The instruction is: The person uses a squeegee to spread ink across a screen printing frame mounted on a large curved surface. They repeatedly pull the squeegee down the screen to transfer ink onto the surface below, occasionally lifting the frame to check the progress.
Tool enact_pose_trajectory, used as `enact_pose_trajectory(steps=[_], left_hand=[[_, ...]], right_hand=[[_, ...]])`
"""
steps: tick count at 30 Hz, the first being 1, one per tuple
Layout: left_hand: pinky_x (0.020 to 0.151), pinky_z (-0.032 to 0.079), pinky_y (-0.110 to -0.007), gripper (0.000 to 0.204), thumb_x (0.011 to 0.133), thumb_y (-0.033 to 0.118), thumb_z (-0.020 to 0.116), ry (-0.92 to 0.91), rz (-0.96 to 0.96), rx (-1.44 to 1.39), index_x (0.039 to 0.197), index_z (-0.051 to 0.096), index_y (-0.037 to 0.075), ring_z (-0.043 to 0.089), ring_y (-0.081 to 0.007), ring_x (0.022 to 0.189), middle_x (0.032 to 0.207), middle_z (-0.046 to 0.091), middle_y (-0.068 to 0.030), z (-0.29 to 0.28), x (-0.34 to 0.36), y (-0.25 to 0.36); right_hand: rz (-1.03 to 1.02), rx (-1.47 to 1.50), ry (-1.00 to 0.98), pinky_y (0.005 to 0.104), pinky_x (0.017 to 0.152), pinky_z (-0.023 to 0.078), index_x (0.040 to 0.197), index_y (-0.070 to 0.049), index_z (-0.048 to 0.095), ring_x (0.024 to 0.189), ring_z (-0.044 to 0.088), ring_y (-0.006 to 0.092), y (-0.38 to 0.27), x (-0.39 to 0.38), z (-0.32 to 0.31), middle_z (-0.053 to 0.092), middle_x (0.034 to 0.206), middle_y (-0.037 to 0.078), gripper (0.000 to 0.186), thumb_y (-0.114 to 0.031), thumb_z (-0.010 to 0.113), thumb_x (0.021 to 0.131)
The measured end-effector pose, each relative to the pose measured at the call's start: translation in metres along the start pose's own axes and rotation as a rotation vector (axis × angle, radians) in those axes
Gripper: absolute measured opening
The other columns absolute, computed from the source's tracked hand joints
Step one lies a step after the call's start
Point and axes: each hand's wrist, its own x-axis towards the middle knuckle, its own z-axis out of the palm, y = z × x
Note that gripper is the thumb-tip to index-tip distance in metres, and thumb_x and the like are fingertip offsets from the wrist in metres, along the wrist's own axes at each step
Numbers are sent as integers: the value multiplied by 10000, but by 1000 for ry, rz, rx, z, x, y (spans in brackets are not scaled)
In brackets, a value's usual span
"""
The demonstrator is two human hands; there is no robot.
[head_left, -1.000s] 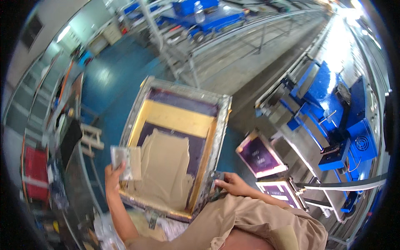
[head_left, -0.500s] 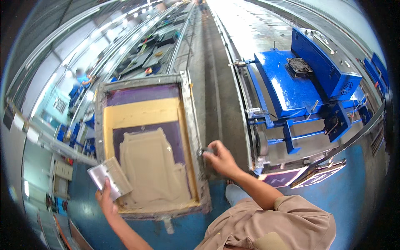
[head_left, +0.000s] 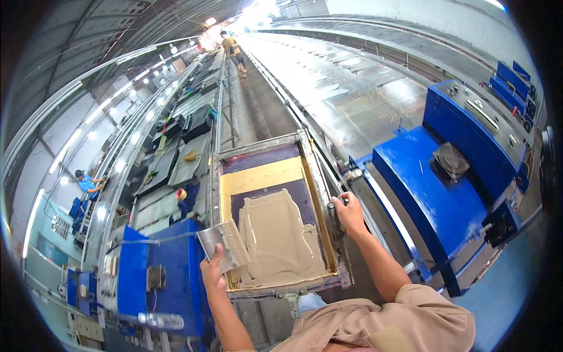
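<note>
A screen-printing frame is in front of me, its mesh dark purple with yellow tape bands. Thick beige ink covers most of the lower mesh. My left hand grips a squeegee, a flat silvery plate smeared with beige ink, tilted over the frame's left edge near the ink. On the right side of the frame, my right hand is closed around a small black handle. A metal tab sticks out from the frame's near edge.
Long printing tables run away on both sides of an aisle. Blue machines with fans stand at right and left. A plastic bottle lies at lower left. One person is in the aisle, another far left.
The view has swung, and the frame now appears further right, between the tables. Both hands keep their holds on the squeegee and the handle. The left blue machine has come into view.
</note>
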Motion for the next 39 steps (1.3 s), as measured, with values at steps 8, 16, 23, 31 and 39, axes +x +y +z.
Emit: enact_pose_trajectory(steps=[8, 16, 23, 31, 39], left_hand=[[855, 545, -362, 520, 846, 292, 881, -281, -76, -52, 1177, 687, -58, 694, -195, 942, 1090, 723, -100, 147, 298, -38], [828, 530, -308, 460, 866, 267, 863, -822, -321, 20, 1175, 705, -35, 679, -137, 924, 1072, 718, -46, 408, 507, -44], [827, 526, -344, 579, 803, 410, 897, -1248, -363, 77, 1161, 718, -8, 679, -158, 902, 1086, 727, -70, 651, 659, -114], [862, 543, -372, 528, 836, 343, 873, -1460, -393, 273, 1175, 700, -23, 700, -181, 935, 1062, 734, -93, 863, 817, -112], [994, 496, -397, 523, 939, 317, 777, -1527, -513, 370, 1310, 625, -19, 647, -206, 1136, 1261, 673, -111, 894, 971, -171]], right_hand=[[-3, -13, 295, 344, 741, 483, 998, -8, 695, 791, 587, 168, 22, 240, 107, 668, 842, 77, 284, -270, 729, 894], [122, 26, 717, 294, 591, 426, 938, -28, 704, 672, 534, 98, 41, 402, 44, 633, 772, 10, 265, -293, 719, 944], [300, 198, 999, 249, 376, 244, 1016, -69, 671, 427, 383, 42, 52, 509, 28, 482, 592, -53, 249, -316, 689, 987], [237, 41, 1249, 279, 568, 433, 1035, -40, 716, 620, 560, 111, 118, 667, 85, 615, 743, 2, 242, -271, 667, 980], [508, -81, 1387, 349, 850, 501, 1027, 0, 730, 920, 666, 222, 111, 748, 242, 733, 990, 110, 269, -250, 686, 939]])
